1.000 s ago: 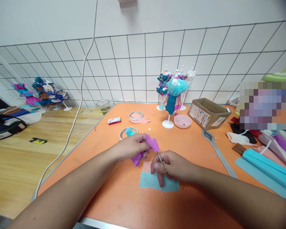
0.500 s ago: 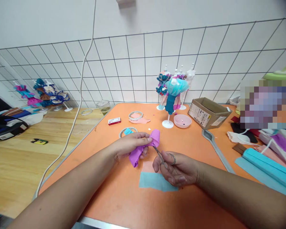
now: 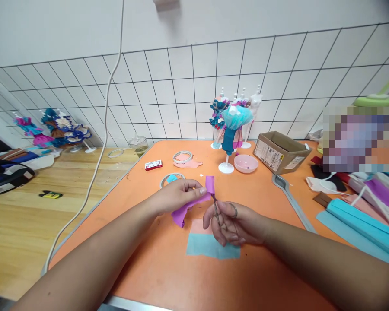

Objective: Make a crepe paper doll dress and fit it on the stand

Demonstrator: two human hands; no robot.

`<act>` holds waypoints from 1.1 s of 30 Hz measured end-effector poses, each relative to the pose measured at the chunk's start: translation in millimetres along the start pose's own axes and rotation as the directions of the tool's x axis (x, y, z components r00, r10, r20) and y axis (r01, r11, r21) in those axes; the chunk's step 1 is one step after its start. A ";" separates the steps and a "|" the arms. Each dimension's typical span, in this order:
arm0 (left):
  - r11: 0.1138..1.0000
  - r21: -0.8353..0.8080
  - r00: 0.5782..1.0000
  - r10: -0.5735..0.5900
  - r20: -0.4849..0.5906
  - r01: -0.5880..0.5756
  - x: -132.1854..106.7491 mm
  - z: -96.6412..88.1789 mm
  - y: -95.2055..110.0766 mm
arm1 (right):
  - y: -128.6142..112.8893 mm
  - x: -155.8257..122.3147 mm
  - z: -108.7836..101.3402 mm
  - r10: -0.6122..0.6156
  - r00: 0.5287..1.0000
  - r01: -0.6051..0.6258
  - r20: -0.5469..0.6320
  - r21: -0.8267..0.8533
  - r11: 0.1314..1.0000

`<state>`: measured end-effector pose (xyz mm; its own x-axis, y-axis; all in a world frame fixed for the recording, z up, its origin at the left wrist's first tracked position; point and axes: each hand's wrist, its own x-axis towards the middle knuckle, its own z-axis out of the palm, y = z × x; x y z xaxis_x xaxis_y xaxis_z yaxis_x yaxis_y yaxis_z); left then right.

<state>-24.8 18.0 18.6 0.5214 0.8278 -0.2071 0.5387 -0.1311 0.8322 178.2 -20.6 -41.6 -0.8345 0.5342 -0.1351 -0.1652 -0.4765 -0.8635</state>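
Pinched in my left hand [image 3: 178, 195] is a strip of purple crepe paper [image 3: 185, 211], with one end standing up past my thumb and the rest hanging to the left. My right hand [image 3: 228, 224] holds small metal scissors [image 3: 216, 212], whose blades meet the purple paper beside my left fingertips. Part of the scissors' handles is hidden by my fingers. Under my hands, a light blue paper piece [image 3: 210, 247] and a pink paper piece [image 3: 197, 224] lie on the orange table [image 3: 168, 276].
Dress-form stands [image 3: 228, 142] in paper dresses, a pink bowl [image 3: 246, 163] and a cardboard box [image 3: 280, 151] stand at the back. Tape rolls [image 3: 182, 157] and a small red-white box [image 3: 153, 165] lie left of them. Rolled blue paper [image 3: 366, 218] lies at right; a white cable [image 3: 105, 116] hangs left.
The scissors have turned more upright against the purple paper. The paper's upper end now looks narrower and stands up, and its left part hangs more spread out. The whole view has shifted slightly.
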 end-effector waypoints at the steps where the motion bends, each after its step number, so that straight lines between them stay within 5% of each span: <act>1: 1.000 -0.018 1.000 -0.015 0.002 0.015 0.1 -0.4 -0.2 | -0.6 0.0 -1.2 0.011 0.998 -0.013 0.055 0.043 0.999; 5: 0.990 -0.135 0.997 -0.050 -0.065 0.041 0.1 -7.3 -2.1 | -3.4 -0.7 -6.8 0.129 0.956 -0.164 0.263 0.114 0.980; 8: 0.980 -0.186 0.996 -0.077 -0.051 0.066 -0.1 -13.1 -4.2 | -5.1 -2.6 -7.9 0.179 0.933 -0.213 0.313 0.075 0.974; 16: 0.999 0.019 0.988 -0.039 -0.147 0.043 0.3 -1.1 2.7 | -5.5 -4.6 3.0 0.112 0.993 -0.114 -0.021 -0.234 0.965; 22: 0.999 -0.043 0.986 0.008 -0.164 -0.015 -5.4 -3.7 8.2 | -9.6 -3.5 2.0 0.084 0.992 -0.110 -0.095 -0.320 0.941; 33: 0.992 -0.123 1.000 0.014 -0.027 -0.017 -6.0 1.6 10.5 | -19.3 -3.6 15.7 0.043 0.972 -0.154 -0.230 -0.494 0.856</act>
<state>-21.3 10.8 27.7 0.5107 0.8404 -0.1815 0.4440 -0.0770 0.8927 176.1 -24.3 -16.9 -0.6977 0.6595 -0.2798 0.2471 -0.1451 -0.9581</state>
